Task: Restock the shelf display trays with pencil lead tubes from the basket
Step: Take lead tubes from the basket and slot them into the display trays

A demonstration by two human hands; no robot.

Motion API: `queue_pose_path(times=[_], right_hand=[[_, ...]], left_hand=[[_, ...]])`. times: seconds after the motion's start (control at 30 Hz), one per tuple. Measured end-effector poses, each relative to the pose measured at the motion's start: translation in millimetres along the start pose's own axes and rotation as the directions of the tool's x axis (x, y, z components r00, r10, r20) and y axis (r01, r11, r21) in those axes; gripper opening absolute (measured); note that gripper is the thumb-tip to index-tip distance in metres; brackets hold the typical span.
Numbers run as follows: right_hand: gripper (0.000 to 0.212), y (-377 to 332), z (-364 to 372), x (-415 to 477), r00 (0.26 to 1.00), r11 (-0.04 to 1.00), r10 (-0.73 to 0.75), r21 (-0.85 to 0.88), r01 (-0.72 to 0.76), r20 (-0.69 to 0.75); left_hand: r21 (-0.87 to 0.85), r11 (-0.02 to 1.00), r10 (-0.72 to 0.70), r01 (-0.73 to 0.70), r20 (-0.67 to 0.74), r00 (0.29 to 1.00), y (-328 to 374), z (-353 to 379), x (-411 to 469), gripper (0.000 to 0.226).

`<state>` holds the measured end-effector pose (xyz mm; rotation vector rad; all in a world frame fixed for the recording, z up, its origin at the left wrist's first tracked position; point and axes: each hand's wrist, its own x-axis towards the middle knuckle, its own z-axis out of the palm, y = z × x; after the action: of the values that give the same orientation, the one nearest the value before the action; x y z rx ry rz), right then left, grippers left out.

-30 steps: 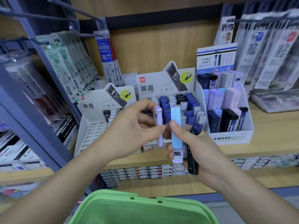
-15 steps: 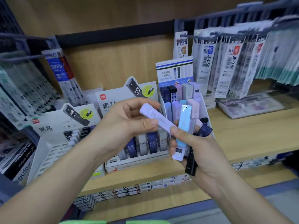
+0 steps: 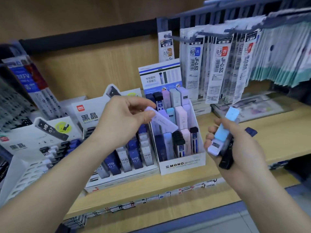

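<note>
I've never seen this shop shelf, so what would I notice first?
Two hands in the middle grab your eye: the left hand pinches a lilac lead case tilted over the white MONO box, and the right hand grips a bundle of cases, a light blue case on top. Up on the right, white refill packets hang from hooks.

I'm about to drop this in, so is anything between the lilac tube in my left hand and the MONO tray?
Nothing visible. The left hand holds the lilac tube tilted over the MONO tray, and the right hand with its other tubes is off to the right. Which slot is free, I cannot tell.
</note>
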<state>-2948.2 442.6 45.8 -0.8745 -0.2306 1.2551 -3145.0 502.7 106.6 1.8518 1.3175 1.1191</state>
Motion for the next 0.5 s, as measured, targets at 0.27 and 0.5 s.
queue_pose_path(times=[0.27,0.5], right_hand=[[0.011,-1,-11,16,0.998,0.992,0.06,0.115,-0.058,-0.014],[0.009,0,-17,24,0.998,0.993,0.026,0.116,-0.019,-0.053]], left_hand=[[0.079,0.991,0.1,-0.104,0.054,0.994,19,29,42,0.02],[0.35,0.896,0.238,-0.273,0.14,0.961,28,53,64,0.018]])
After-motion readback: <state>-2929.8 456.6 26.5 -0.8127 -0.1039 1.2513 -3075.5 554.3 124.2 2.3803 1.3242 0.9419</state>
